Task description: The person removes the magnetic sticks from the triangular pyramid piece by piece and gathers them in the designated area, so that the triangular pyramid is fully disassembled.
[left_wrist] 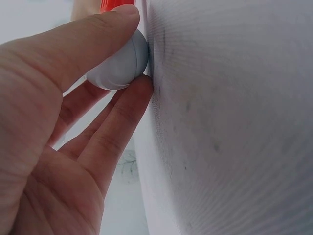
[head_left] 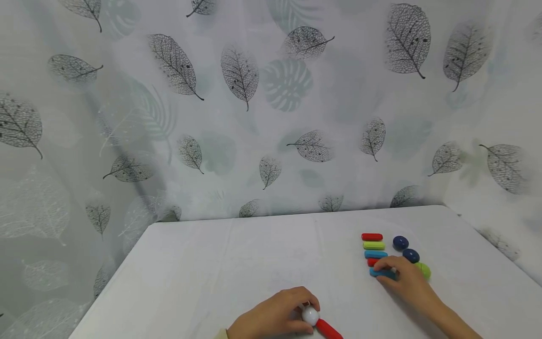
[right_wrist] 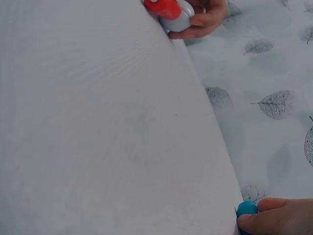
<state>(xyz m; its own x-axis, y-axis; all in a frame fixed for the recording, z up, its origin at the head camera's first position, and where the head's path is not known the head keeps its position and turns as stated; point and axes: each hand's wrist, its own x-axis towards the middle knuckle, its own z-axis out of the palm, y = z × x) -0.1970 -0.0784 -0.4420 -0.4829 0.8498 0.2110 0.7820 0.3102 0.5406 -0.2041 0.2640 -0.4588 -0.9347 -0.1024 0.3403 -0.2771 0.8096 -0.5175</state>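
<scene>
My left hand [head_left: 273,314] holds a glossy white ball [head_left: 310,316] between thumb and fingers, low on the white table. A red rod [head_left: 329,329] touches the ball and points toward the near right. In the left wrist view the thumb lies over the ball [left_wrist: 120,66] and a fingertip presses its underside. Further right, my right hand [head_left: 407,281] pinches a blue rod [head_left: 382,273] at the near end of a row of coloured rods. The right wrist view shows thumb and finger on that blue rod [right_wrist: 247,209]; much of it is out of frame.
Beyond the right hand lie a red rod [head_left: 372,237], a yellow-green rod [head_left: 373,245], another blue rod [head_left: 376,254] and a partly covered red rod [head_left: 372,262]. Beside them sit two dark blue balls [head_left: 400,243] and a green ball [head_left: 423,270]. A leaf-print curtain [head_left: 254,122] hangs behind the table.
</scene>
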